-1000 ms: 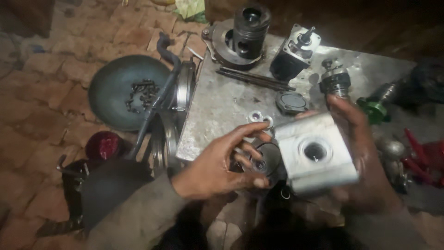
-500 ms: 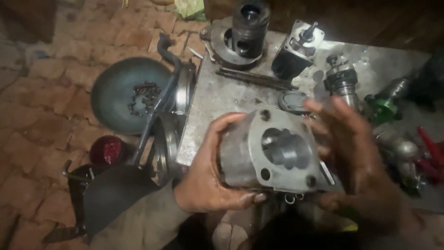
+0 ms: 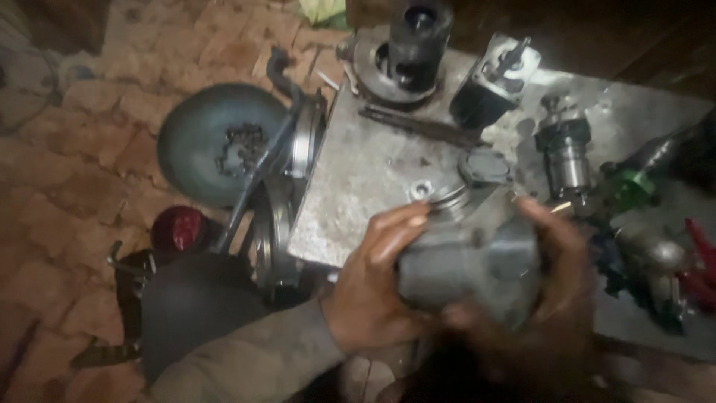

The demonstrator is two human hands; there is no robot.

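Both my hands hold a grey cast-metal housing block (image 3: 470,272) low over the near edge of a metal plate (image 3: 365,179). My left hand (image 3: 373,287) grips its left side, fingers curled over the top. My right hand (image 3: 556,276) wraps around its right side and underside. The block is blurred and turned so that a plain side faces me. A small ring-shaped part (image 3: 422,190) lies on the plate just beyond my left fingers.
On the plate stand a round flange with a dark cylinder (image 3: 406,48), a black-and-silver motor-like part (image 3: 496,78), a dark cap (image 3: 485,166), a spindle part (image 3: 567,153). A green-capped piece (image 3: 630,186) and red tool (image 3: 701,254) lie right. A grey dish with chain (image 3: 224,145) sits left on brick floor.
I have turned the housing block in my hands: its bored face showed before, now a plain side faces up. It has also dropped lower and nearer to me.
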